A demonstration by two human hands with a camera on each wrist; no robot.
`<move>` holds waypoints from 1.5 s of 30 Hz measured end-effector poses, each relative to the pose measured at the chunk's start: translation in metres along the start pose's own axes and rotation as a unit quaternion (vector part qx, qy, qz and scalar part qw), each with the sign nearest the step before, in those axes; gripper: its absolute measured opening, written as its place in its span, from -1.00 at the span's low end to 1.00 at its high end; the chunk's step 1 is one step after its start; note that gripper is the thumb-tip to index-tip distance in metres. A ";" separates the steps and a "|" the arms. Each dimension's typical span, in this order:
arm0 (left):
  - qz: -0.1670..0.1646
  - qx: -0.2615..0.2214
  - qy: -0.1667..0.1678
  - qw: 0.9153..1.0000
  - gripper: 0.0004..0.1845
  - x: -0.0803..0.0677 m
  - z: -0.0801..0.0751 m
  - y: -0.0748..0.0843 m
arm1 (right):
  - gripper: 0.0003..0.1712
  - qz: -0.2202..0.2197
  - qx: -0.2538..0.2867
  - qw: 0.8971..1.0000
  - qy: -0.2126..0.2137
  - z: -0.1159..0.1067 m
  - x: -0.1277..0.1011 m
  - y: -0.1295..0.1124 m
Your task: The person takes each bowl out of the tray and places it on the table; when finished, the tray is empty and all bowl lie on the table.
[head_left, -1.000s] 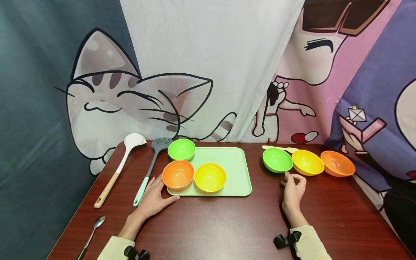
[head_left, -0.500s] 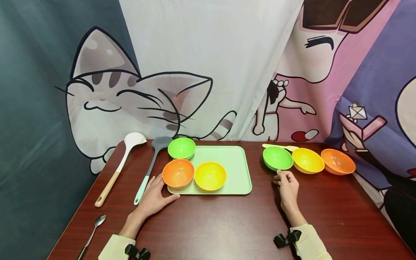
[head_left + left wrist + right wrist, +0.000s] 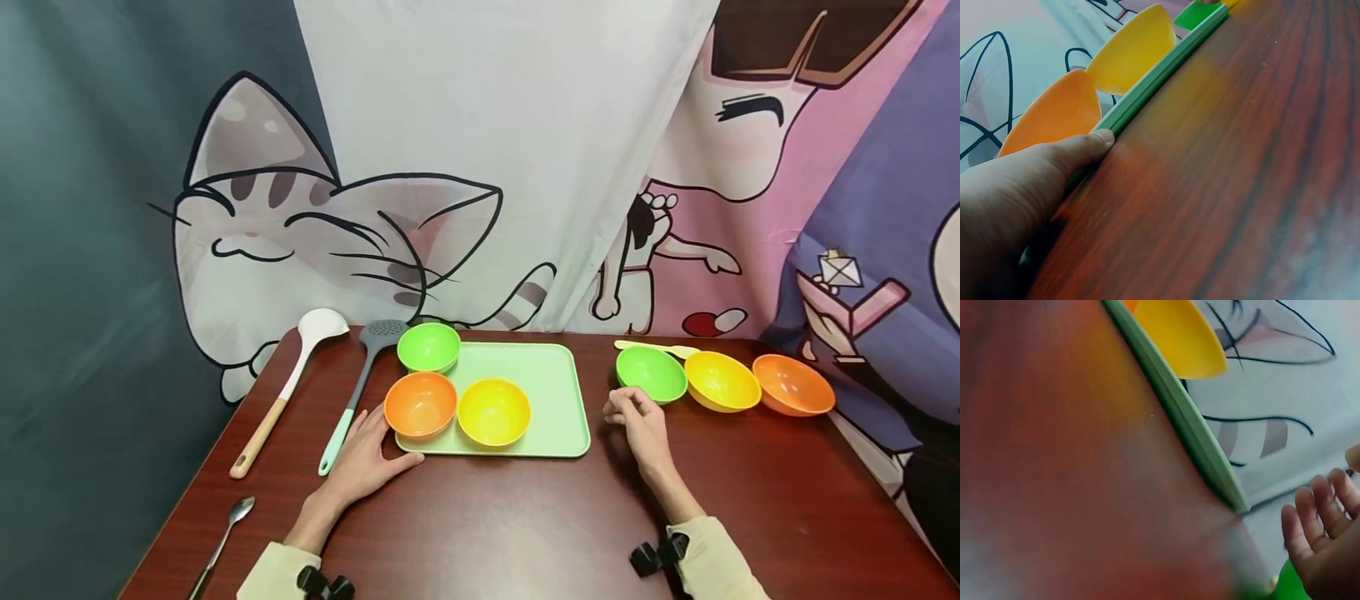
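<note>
A light green tray (image 3: 555, 392) lies mid-table and carries a green bowl (image 3: 428, 347), an orange bowl (image 3: 420, 404) and a yellow bowl (image 3: 493, 411). My left hand (image 3: 371, 442) lies flat on the table at the tray's front left corner. In the left wrist view its thumb (image 3: 1079, 150) touches the tray's edge (image 3: 1160, 75). My right hand (image 3: 626, 407) hovers between the tray and a second green bowl (image 3: 651, 373). Its fingers (image 3: 1319, 512) are loosely curled and hold nothing.
Right of that green bowl stand a yellow bowl (image 3: 722, 381) and an orange bowl (image 3: 792, 385), with a pale yellow spoon (image 3: 652, 346) behind them. On the left lie a white ladle (image 3: 292, 379), a grey slotted turner (image 3: 360, 383) and a metal spoon (image 3: 225, 533). A cartoon curtain hangs behind.
My right hand has slid left, from in front of the yellow and green bowls to beside the tray's right edge. The left hand has stayed at the tray corner.
</note>
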State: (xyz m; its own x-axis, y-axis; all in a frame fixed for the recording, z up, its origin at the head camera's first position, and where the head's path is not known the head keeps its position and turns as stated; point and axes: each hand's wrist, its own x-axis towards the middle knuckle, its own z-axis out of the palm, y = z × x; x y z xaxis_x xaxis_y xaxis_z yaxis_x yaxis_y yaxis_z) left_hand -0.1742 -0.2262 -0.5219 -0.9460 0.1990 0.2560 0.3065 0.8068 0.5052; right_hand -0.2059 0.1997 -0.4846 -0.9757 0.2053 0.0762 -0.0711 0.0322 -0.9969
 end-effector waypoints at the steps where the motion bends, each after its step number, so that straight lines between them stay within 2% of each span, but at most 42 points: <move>1: -0.001 -0.002 -0.002 1.000 0.05 -0.001 0.001 0.001 | -0.76 0.004 -0.007 1.000 -0.013 0.003 0.001 -0.003; 6: -0.010 -0.006 -0.005 1.000 0.04 -0.006 0.003 0.001 | -0.78 0.014 -0.055 0.994 -0.092 0.022 0.017 -0.020; 11: -0.017 -0.003 -0.011 1.000 0.06 -0.007 0.003 -0.001 | -0.69 0.015 -0.110 0.981 -0.157 0.048 0.039 -0.039; 16: -0.015 -0.003 -0.010 1.000 0.07 -0.002 0.000 -0.002 | -0.61 0.009 -0.166 0.966 -0.198 0.076 0.055 -0.051; 21: -0.016 -0.002 -0.019 1.000 0.08 0.003 -0.003 -0.004 | -0.56 -0.003 -0.197 0.954 -0.227 0.096 0.069 -0.060; 32: -0.014 -0.001 -0.022 1.000 0.06 0.005 -0.007 -0.006 | -0.55 0.037 -0.192 0.936 -0.292 0.143 0.092 -0.074; 40: -0.011 -0.007 -0.021 1.000 0.08 0.003 -0.005 -0.001 | -0.67 0.034 -0.253 0.909 -0.329 0.174 0.103 -0.074; 42: -0.011 -0.007 -0.022 1.000 0.08 0.003 -0.005 0.000 | -0.68 0.037 -0.254 0.907 -0.335 0.180 0.105 -0.075; 45: -0.011 -0.007 -0.023 1.000 0.08 0.003 -0.004 0.000 | -0.67 0.049 -0.241 0.910 -0.335 0.186 0.105 -0.077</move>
State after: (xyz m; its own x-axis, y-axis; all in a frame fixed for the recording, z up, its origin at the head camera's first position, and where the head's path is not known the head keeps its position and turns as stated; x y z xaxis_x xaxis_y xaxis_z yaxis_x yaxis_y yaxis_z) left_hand -0.1765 -0.2281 -0.5177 -0.9565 0.2064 0.2060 0.2858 0.8041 0.5213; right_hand -0.3417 0.0374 -0.4034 -0.8912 -0.4066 -0.2012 -0.0352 0.5042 -0.8629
